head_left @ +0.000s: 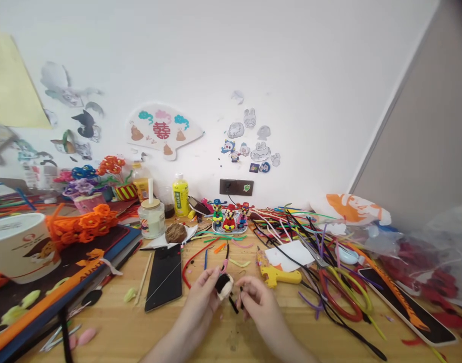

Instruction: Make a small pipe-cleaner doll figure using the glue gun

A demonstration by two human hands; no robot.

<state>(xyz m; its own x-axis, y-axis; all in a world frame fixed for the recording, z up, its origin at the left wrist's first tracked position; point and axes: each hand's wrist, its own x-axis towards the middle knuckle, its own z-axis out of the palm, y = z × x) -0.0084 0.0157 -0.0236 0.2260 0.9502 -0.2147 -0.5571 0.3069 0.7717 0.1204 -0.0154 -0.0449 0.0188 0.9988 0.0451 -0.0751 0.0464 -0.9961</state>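
Note:
My left hand [204, 297] is closed around a small black-and-cream fuzzy craft piece [225, 287], holding it between thumb and fingers above the table. A bit of pink shows at its top. Just to the right, the fingers of my right hand [255, 298] are pinched together on a small dark bit, which looks like black pipe cleaner. A short black strip [234, 305] hangs between the two hands; which end is fixed to what is hard to make out. Beyond the right hand lies a yellow glue gun [280, 276] on its side.
Three small fuzzy figures stand on a tray [229, 232] by the wall. Left of my hands are a black phone [163, 277], a glass jar [152, 220] and a paper cup [24, 247]. Scissors [339, 295] and tangled pipe cleaners [291, 222] spread to the right.

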